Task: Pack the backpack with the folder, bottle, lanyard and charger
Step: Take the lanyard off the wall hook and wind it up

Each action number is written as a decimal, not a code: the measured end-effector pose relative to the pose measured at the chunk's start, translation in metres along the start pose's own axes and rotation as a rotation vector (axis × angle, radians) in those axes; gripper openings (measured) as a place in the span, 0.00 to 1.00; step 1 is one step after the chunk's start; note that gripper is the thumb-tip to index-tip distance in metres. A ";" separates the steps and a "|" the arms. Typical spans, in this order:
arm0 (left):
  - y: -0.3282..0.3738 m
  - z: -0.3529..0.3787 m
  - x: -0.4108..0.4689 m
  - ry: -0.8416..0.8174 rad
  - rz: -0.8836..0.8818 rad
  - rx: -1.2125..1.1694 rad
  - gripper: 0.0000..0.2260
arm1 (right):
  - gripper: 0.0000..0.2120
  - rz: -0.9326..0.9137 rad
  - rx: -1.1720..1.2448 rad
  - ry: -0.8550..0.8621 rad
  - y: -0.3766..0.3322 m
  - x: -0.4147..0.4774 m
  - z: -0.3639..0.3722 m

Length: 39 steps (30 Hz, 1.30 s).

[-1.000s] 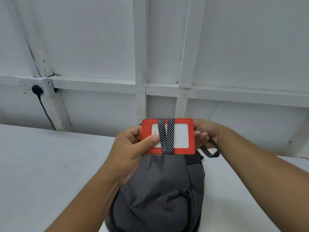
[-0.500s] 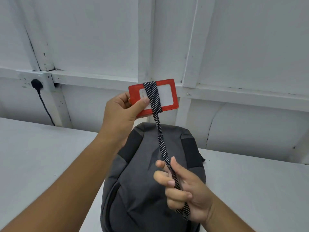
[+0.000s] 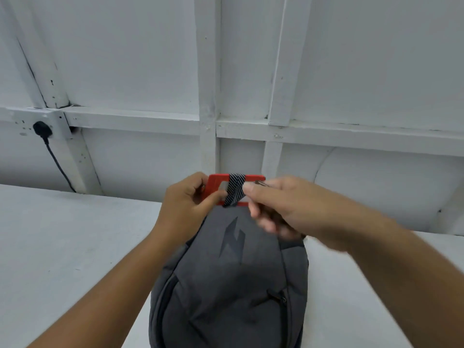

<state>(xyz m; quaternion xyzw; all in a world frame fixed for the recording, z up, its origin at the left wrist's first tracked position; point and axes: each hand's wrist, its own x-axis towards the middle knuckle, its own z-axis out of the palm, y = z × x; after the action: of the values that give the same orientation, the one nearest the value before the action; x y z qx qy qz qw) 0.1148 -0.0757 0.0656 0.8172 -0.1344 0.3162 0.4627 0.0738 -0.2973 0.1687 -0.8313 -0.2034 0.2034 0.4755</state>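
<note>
A dark grey backpack (image 3: 231,285) lies on the white table, its top end pointing away from me. Above that top end I hold the lanyard (image 3: 233,189): a red card holder with a black-and-white striped strap wound around its middle. My left hand (image 3: 190,199) grips the holder's left edge, thumb on its face. My right hand (image 3: 283,204) is blurred, its fingers at the holder's right side on the strap. The folder, bottle and charger are not in sight.
The white table (image 3: 62,247) stretches left and right of the backpack. Behind it is a white framed wall (image 3: 208,71). A black plug (image 3: 42,128) sits in a socket at the far left, its cable running down behind the table.
The holder came down from in front of the wall to just above the backpack's top. My right hand rose from near the bag to the holder, and the hanging strap is now wound around it.
</note>
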 end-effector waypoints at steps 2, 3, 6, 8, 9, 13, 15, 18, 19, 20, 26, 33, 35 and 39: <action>-0.001 -0.001 -0.011 -0.121 -0.035 -0.005 0.07 | 0.21 -0.117 -0.638 0.233 -0.013 0.017 -0.015; -0.001 -0.002 -0.017 -0.180 -0.065 -0.047 0.06 | 0.19 -0.180 -0.779 0.309 -0.018 0.027 -0.022; 0.001 -0.008 -0.031 -0.244 -0.153 -0.226 0.12 | 0.09 -0.323 -0.734 0.286 -0.021 0.056 -0.036; 0.006 -0.015 -0.037 -0.252 -0.222 -0.410 0.17 | 0.04 -0.333 -0.475 0.163 -0.011 0.070 -0.039; 0.009 -0.016 -0.039 -0.238 -0.268 -0.509 0.20 | 0.03 -0.328 -0.294 0.127 -0.002 0.074 -0.037; 0.017 -0.011 -0.036 -0.037 -0.401 -0.842 0.18 | 0.08 -0.272 0.278 0.352 0.046 0.083 0.012; 0.019 -0.002 -0.035 0.087 -0.428 -0.884 0.19 | 0.10 -0.260 0.307 0.472 0.070 0.077 0.054; 0.020 0.013 -0.043 0.195 -0.417 -0.741 0.22 | 0.12 -0.189 0.588 0.432 0.086 0.061 0.098; 0.018 0.018 -0.048 0.211 -0.416 -0.655 0.21 | 0.13 -0.165 0.721 0.406 0.088 0.058 0.106; 0.018 0.022 -0.051 0.229 -0.404 -0.571 0.15 | 0.13 -0.155 0.818 0.385 0.088 0.055 0.110; 0.006 0.036 -0.066 0.194 0.129 0.096 0.07 | 0.17 -0.093 1.224 0.309 0.077 0.045 0.107; -0.001 0.033 -0.097 -0.172 0.161 0.300 0.13 | 0.12 0.064 0.736 0.475 0.105 0.036 0.120; -0.001 0.026 -0.105 -0.339 0.006 0.049 0.15 | 0.12 0.102 0.702 0.499 0.116 0.032 0.119; 0.000 0.031 -0.117 -0.159 -0.626 -0.406 0.10 | 0.12 0.129 0.576 0.451 0.128 0.022 0.119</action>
<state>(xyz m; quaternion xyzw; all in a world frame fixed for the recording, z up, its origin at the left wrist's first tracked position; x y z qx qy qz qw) 0.0374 -0.1106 -0.0211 0.7325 0.0267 0.0621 0.6775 0.0474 -0.2613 -0.0018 -0.6984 0.0251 0.0935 0.7091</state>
